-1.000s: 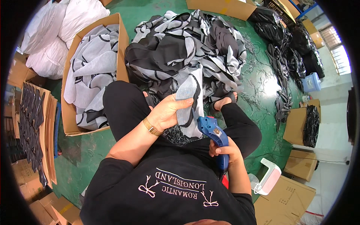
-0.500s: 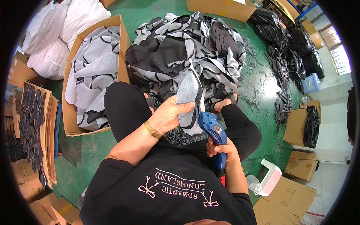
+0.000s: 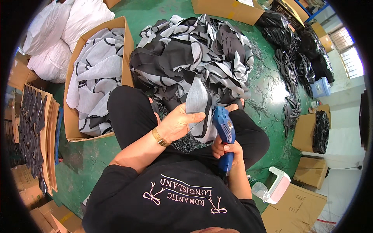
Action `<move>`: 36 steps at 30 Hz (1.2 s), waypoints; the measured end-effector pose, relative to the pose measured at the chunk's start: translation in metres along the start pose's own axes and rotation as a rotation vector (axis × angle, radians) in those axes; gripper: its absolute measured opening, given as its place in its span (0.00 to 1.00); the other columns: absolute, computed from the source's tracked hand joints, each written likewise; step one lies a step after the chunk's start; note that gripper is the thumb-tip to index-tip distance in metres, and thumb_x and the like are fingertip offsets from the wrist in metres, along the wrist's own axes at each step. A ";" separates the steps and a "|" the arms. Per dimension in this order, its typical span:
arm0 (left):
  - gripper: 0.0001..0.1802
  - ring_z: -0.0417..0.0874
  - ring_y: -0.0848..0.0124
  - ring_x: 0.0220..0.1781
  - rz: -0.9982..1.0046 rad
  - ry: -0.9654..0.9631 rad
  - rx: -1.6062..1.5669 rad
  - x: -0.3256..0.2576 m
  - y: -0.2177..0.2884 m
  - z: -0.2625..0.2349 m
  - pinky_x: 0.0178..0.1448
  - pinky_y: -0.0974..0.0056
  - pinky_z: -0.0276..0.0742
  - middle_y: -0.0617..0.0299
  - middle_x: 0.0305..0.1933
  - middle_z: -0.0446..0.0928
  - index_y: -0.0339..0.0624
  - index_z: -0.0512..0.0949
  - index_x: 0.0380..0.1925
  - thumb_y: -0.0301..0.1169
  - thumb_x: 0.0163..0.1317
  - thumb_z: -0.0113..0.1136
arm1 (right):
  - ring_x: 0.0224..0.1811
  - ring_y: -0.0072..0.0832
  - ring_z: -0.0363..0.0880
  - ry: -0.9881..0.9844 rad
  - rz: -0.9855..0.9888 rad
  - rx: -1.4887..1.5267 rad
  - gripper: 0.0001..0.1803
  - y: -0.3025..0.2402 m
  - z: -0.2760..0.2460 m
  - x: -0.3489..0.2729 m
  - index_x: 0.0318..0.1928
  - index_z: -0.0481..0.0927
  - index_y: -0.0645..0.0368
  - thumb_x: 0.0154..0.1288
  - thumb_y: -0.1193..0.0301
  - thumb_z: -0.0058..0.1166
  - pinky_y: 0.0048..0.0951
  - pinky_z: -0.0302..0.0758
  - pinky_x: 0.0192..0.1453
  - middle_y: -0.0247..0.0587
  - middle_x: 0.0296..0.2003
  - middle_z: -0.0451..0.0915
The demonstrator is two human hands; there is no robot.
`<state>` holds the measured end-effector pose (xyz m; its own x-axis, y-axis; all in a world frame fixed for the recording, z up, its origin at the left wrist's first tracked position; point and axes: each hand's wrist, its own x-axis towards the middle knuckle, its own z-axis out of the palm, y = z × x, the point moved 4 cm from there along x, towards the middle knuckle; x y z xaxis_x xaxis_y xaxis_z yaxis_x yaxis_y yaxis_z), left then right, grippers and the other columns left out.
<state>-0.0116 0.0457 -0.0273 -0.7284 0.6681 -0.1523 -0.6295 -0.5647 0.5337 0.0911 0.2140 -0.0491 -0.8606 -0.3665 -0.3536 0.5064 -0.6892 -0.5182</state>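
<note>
My left hand (image 3: 176, 123) pinches a grey and black fabric piece (image 3: 197, 99) between thumb and fingers, and the piece hangs in front of me. Wrapped round the grip of a blue handheld electric cutter (image 3: 224, 126), my right hand (image 3: 228, 149) keeps the tool nearly upright. The cutter's front end is close against the right edge of the fabric; its blade is hidden from sight. Just beyond lies a big heap of grey and black fabric pieces (image 3: 171, 56), reaching back across the floor between my feet.
To the left, a cardboard box (image 3: 129, 58) holds more grey pieces. Thin trimmings (image 3: 264, 83) litter the green floor (image 3: 83, 165) at right. White sacks (image 3: 48, 64), black plastic bags (image 3: 307, 42) and a white and pink device (image 3: 279, 184) stand around me.
The cutter has moved slightly right and toward me, along the fabric's edge. My left hand and the held piece have shifted a little to the right.
</note>
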 end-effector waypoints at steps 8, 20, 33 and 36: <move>0.21 0.78 0.73 0.52 -0.026 -0.026 0.077 0.000 -0.012 0.003 0.58 0.65 0.72 0.63 0.51 0.78 0.38 0.73 0.54 0.23 0.60 0.62 | 0.28 0.28 0.73 0.188 -0.234 -0.429 0.24 -0.060 0.023 0.014 0.40 0.72 0.62 0.44 0.62 0.64 0.28 0.73 0.33 0.36 0.26 0.72; 0.13 0.81 0.74 0.44 0.019 0.097 0.189 0.000 -0.011 -0.001 0.50 0.66 0.77 0.63 0.44 0.80 0.38 0.75 0.47 0.26 0.63 0.60 | 0.30 0.21 0.76 0.226 -0.220 -0.655 0.20 -0.051 0.033 0.037 0.43 0.76 0.65 0.47 0.75 0.66 0.22 0.74 0.37 0.33 0.31 0.77; 0.13 0.81 0.73 0.45 0.097 0.184 0.089 0.004 0.012 -0.020 0.51 0.65 0.76 0.63 0.44 0.80 0.38 0.75 0.46 0.24 0.61 0.61 | 0.23 0.25 0.70 0.207 -0.089 -0.419 0.23 -0.038 -0.005 -0.015 0.36 0.73 0.65 0.43 0.63 0.64 0.27 0.72 0.31 0.37 0.21 0.70; 0.14 0.81 0.71 0.45 0.107 0.184 0.128 0.004 0.011 -0.026 0.51 0.64 0.77 0.61 0.45 0.80 0.39 0.74 0.46 0.23 0.60 0.61 | 0.21 0.26 0.70 0.217 0.016 -0.317 0.22 -0.029 -0.007 -0.023 0.34 0.73 0.65 0.38 0.67 0.65 0.28 0.71 0.28 0.37 0.20 0.70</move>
<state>-0.0284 0.0292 -0.0436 -0.8334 0.5017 -0.2317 -0.5152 -0.5535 0.6544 0.0964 0.2463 -0.0315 -0.8383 -0.2117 -0.5024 0.5404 -0.4442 -0.7146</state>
